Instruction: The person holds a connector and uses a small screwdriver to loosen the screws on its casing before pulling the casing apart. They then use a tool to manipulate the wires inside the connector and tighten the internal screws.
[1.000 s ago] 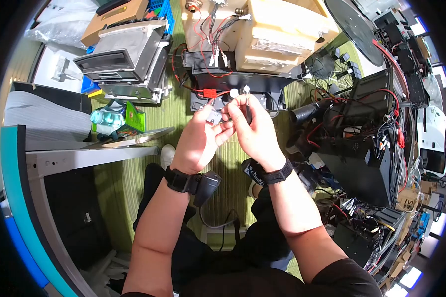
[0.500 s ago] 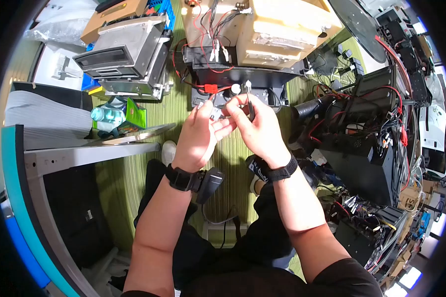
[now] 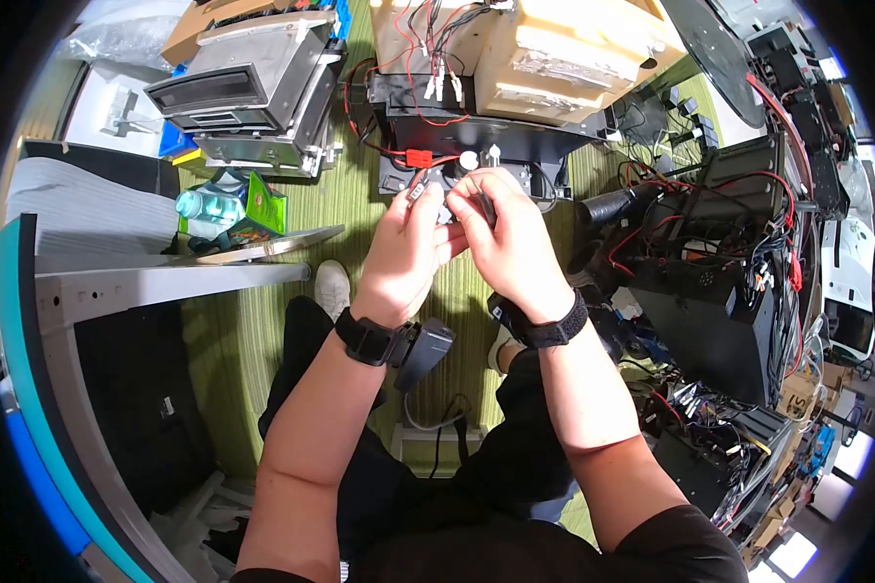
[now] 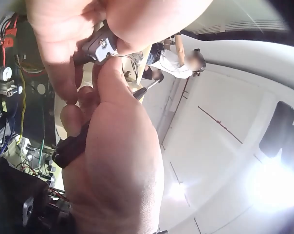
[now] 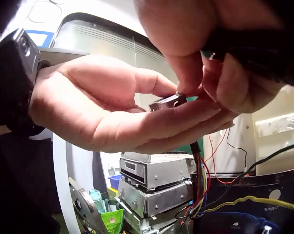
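In the head view both hands meet in front of an opened black machine. My left hand holds a small dark connector with metal screws between its curled fingers and thumb; the left wrist view shows its silver end. A bundle of coloured wires hangs below the fingers. My right hand is close against it, thumb and fingertips at the connector. A black-handled screwdriver lies in the right hand's grip, its thin metal shaft sticking out past the fingers. The hands hide much of both things.
A red plug with red cables sits just beyond the hands. Cream casing rises behind the machine. Stacked metal units stand at left, a green bag nearer. Black equipment with loose wiring fills the right side.
The head view has tilted a little, so the machine sits higher in the picture. My left fingers have closed in, and a small silver piece shows at the left fingertips. Both hands stay together.
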Motion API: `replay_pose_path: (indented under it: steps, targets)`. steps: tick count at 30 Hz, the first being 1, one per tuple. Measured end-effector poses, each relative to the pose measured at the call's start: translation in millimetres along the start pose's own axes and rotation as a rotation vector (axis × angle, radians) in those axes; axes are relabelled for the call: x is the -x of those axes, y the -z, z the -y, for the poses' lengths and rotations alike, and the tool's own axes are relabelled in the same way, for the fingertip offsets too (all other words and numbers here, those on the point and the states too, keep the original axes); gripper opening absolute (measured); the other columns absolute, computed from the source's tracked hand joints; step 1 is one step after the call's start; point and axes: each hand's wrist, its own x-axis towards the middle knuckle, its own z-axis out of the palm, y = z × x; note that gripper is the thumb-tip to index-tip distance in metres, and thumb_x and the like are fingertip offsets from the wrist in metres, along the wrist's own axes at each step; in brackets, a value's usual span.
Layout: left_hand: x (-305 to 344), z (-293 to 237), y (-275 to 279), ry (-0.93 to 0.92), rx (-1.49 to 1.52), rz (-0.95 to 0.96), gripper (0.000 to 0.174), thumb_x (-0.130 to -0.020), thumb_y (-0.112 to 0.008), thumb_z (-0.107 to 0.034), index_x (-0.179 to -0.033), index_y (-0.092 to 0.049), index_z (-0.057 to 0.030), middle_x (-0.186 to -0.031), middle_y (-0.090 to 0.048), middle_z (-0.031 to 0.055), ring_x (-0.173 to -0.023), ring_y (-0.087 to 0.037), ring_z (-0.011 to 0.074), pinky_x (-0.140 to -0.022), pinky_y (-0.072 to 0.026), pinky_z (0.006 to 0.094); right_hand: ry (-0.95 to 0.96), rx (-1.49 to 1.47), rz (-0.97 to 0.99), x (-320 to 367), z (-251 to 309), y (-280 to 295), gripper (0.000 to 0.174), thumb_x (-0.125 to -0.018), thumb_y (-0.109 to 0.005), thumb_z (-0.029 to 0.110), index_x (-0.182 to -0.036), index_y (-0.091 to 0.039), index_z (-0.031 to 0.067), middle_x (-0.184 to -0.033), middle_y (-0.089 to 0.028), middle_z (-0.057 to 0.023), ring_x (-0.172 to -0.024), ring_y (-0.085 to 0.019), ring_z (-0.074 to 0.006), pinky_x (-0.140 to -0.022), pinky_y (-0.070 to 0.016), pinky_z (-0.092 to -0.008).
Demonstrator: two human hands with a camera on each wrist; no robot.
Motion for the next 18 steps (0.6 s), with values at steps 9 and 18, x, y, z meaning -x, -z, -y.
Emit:
replay_pose_path:
  steps: [9, 18]
  targets:
    - [-4.3, 2.9, 4.2, 0.039, -0.049, 0.026, 0.027, -0.103, -0.039, -0.027, -0.115, -0.046, -0.0036, -0.113, -0.058, 0.0114, -0.103, -0.060, 0.0215, -0.092, -0.0499, 0.0369, -0.079, -0.010, -0.016, 0.6, 1.9, 3.4, 0.012, -0.082, -0.066, 0.008, -0.086, -0.060, -0.0020, -0.085, -0.060, -0.0153, -0.080, -0.061, -0.0303, -0.073, -0.0486, -0.0367]
    - [-2.8, -2.7, -7.6, 0.026, -0.002, 0.007, 0.034, -0.103, -0.036, -0.027, -0.120, -0.045, 0.0014, -0.117, -0.056, 0.0172, -0.111, -0.058, 0.0271, -0.098, -0.0469, 0.0407, -0.296, -0.217, -0.034, 2.0, -6.9, 4.3, 0.013, -0.088, -0.064, 0.012, -0.093, -0.063, 0.0000, -0.082, -0.063, -0.0058, -0.072, -0.060, -0.0136, -0.066, -0.0484, -0.0269]
